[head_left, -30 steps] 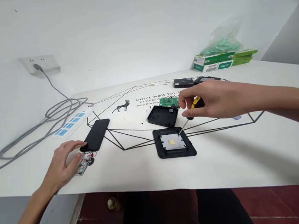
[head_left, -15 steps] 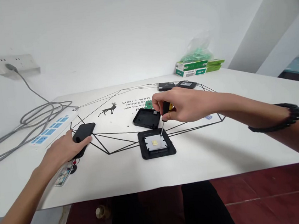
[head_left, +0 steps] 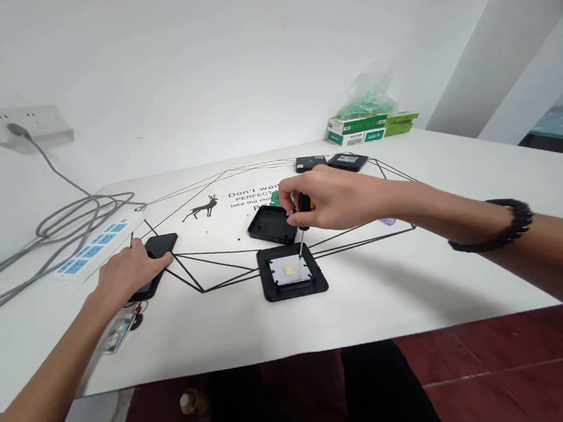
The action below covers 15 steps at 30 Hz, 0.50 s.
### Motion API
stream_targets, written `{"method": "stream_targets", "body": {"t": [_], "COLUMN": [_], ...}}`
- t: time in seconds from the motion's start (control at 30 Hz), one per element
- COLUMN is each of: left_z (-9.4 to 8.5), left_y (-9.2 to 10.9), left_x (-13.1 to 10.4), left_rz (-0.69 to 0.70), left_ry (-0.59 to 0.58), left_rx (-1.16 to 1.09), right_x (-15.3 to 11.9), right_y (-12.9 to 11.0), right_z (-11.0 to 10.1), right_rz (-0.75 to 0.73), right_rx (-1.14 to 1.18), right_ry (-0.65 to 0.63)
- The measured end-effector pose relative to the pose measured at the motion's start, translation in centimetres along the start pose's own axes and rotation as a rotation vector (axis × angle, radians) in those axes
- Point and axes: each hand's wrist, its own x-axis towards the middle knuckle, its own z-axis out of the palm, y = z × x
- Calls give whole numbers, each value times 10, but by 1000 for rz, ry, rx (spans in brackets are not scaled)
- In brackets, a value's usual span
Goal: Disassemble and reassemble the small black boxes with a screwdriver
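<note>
My right hand (head_left: pixel 328 199) pinches a screwdriver (head_left: pixel 300 239) with a dark and yellow handle, its thin shaft pointing down. The tip meets the upper right part of a silver plate (head_left: pixel 298 275) bearing a pale yellow square pad. This plate sits in a flat black casing (head_left: pixel 270 293) on the table. Just behind lies a black cover (head_left: pixel 268 226), hollow side up, with a green circuit board (head_left: pixel 275 199) partly hidden behind it and my hand. At the left, my left hand (head_left: pixel 127 271) grips a black phone (head_left: pixel 164 242) lying on the table, thumb across it.
A charm (head_left: pixel 118 332) hangs off the phone's near end. Left of it are a power strip (head_left: pixel 98 242) and a coiled grey cable (head_left: pixel 85 215). Two black drive-like cases (head_left: pixel 311 163) lie farther back, near green and white boxes (head_left: pixel 358 129) topped by a plastic bag (head_left: pixel 367 98).
My view has shifted slightly. The screwdriver tip stays at the same corner of the plate while my right hand turns a little around its handle. My left hand stays on the phone.
</note>
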Motion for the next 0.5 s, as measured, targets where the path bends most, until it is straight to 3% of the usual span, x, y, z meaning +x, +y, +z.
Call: {"method": "stream_targets", "body": {"t": [0.07, 0.13, 0.2, 0.3, 0.37, 0.5], "left_z": [3, 8, 17, 31, 38, 46], "left_y": [-1, 5, 19, 57, 83, 113], "left_x": [0, -3, -8, -14, -13, -4], "left_rz": [7, 63, 247, 549, 589, 635], "left_ry": [17, 106, 256, 159, 69, 84], "left_rx": [7, 58, 66, -192, -288, -378], "right_x": [2, 3, 1, -7, -17, -38], "right_y": [3, 6, 7, 5, 1, -9], "right_z": [3, 5, 6, 5, 5, 8], "right_rz": [44, 81, 106, 134, 175, 253], "right_rx": [15, 44, 69, 92, 123, 283], "right_ry": [46, 54, 67, 154, 267, 558]}}
